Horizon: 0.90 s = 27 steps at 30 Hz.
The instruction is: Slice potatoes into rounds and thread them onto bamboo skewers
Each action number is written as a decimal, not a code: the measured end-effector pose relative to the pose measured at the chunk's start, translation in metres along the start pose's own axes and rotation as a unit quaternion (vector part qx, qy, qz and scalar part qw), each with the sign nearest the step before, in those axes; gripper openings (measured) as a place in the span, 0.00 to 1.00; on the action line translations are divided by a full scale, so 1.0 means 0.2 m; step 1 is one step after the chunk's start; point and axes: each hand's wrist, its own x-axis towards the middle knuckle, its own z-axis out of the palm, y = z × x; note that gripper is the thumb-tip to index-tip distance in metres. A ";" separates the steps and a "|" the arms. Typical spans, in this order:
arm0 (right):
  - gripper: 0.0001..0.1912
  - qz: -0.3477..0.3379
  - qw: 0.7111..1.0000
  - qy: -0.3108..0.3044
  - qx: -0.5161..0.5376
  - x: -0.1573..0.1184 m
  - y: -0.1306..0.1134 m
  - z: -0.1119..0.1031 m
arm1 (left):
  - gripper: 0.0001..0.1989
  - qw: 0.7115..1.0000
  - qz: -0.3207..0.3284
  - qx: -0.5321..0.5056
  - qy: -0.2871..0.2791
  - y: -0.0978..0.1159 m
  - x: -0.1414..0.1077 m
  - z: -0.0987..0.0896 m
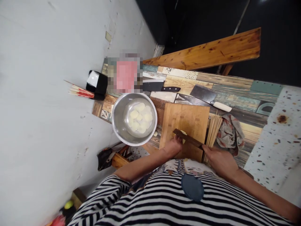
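Observation:
My left hand (172,146) rests on the near edge of a wooden cutting board (185,121), fingers pressed against a small pale piece of potato (183,133). My right hand (217,158) grips the handle of a cleaver (188,138) whose blade lies across that piece. Left of the board stands a metal bowl (118,117) holding several peeled pale potatoes (139,117) in water.
A bundle of bamboo skewers (213,130) and a crumpled cloth (231,133) lie right of the board. Two more knives (209,97) (160,86) lie further back. A black holder (97,84) with red-tipped sticks stands by the wall; a wooden bench (211,51) is beyond the table.

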 end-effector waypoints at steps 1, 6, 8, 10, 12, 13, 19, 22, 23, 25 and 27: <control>0.21 0.002 1.000 0.001 0.000 -0.02 0.00 0.00 | 0.17 1.000 -0.004 -0.002 0.004 0.00 0.00 0.00; 0.20 0.000 1.000 -0.001 0.003 -0.04 0.02 0.00 | 0.17 0.999 -0.017 -0.016 0.033 0.00 0.00 0.02; 0.19 -0.005 1.000 -0.003 0.004 -0.03 0.02 0.00 | 0.18 0.999 -0.013 -0.021 0.033 0.00 0.00 0.03; 0.20 -0.006 1.000 -0.008 0.004 -0.03 0.03 -0.01 | 0.18 0.999 -0.012 -0.023 0.033 -0.01 0.00 0.03; 0.20 -0.003 1.000 -0.015 0.001 -0.02 0.03 -0.01 | 0.18 0.999 -0.011 -0.020 0.028 -0.01 0.00 0.03; 0.21 -0.001 1.000 -0.017 -0.002 -0.02 0.02 -0.01 | 0.18 0.999 -0.009 -0.018 0.025 -0.01 0.00 0.02; 0.19 0.011 1.000 -0.013 -0.009 0.13 0.01 0.04 | 0.22 0.999 0.002 0.002 0.048 -0.01 0.01 0.04; 0.18 0.015 1.000 0.001 -0.005 0.15 0.00 0.06 | 0.24 0.998 -0.001 0.012 0.065 -0.01 0.01 0.05; 0.18 0.017 1.000 0.004 -0.004 0.14 0.01 0.06 | 0.24 0.998 -0.005 0.014 0.061 -0.01 0.00 0.05; 0.18 0.017 1.000 0.007 -0.001 0.08 0.01 0.05 | 0.23 0.999 -0.010 0.012 0.042 0.00 -0.01 0.04; 0.19 0.011 1.000 0.006 0.002 0.02 0.01 0.03 | 0.21 1.000 -0.009 0.003 0.015 0.00 -0.01 0.02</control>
